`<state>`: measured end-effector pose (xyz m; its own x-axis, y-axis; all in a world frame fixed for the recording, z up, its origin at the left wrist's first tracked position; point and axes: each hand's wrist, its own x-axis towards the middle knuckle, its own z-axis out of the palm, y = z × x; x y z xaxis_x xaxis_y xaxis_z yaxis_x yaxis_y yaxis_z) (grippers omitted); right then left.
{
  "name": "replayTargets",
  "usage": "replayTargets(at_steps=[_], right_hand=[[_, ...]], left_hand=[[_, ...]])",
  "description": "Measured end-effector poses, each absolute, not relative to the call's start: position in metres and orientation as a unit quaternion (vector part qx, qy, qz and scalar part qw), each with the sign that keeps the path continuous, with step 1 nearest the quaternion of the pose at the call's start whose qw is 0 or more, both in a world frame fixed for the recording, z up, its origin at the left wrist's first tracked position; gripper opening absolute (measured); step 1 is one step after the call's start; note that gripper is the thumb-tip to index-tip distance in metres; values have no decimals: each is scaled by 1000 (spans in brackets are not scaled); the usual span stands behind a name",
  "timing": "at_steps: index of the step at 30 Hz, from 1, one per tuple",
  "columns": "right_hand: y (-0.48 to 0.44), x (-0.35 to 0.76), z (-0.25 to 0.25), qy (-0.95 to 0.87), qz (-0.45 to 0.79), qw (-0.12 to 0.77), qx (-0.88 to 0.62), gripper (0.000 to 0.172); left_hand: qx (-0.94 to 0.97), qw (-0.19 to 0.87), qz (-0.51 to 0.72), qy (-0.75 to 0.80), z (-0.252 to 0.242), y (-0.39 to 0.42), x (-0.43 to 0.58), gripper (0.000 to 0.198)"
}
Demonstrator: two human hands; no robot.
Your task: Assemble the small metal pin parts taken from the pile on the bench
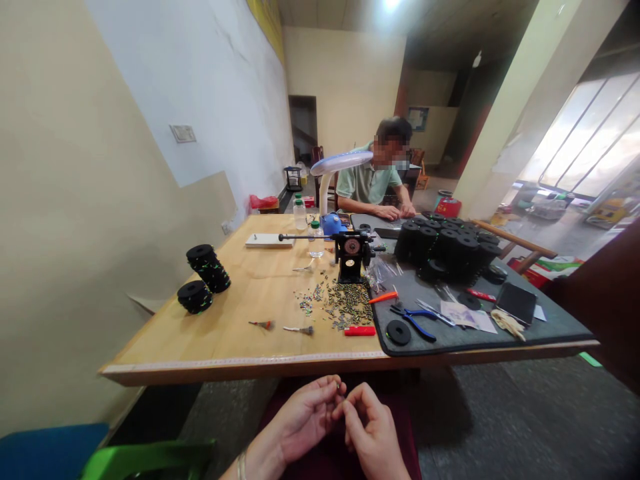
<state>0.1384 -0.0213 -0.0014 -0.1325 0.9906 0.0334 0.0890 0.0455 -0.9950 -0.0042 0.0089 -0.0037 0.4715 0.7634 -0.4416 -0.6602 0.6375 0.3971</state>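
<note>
Hands, two: left hand [305, 417] and right hand [373, 433], fingers curled narrow, tips touching, below the bench's near edge; anything pinched is too small to tell. Bench [225, 333]: smooth pale wood, cream-walled room. Red plastic lighter [360, 331], one, near edge, just beside dark mat [500, 337]. Black round spool stacks [207, 267], two, left edge.

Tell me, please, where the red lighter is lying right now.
In the head view, the red lighter lies on the wooden table, just left of the dark mat, in front of the small parts.
</note>
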Motion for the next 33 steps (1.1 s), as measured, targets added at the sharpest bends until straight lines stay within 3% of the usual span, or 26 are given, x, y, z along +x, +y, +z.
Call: replayTargets(at_steps=[15, 33], right_hand=[[-20, 137, -1, -550, 511, 455, -479, 37], [-7, 139, -3, -417, 658, 435, -452, 50]], left_hand=[[183, 843, 413, 293, -3, 9, -5, 13], [442, 660, 464, 393, 10, 9, -5, 16]])
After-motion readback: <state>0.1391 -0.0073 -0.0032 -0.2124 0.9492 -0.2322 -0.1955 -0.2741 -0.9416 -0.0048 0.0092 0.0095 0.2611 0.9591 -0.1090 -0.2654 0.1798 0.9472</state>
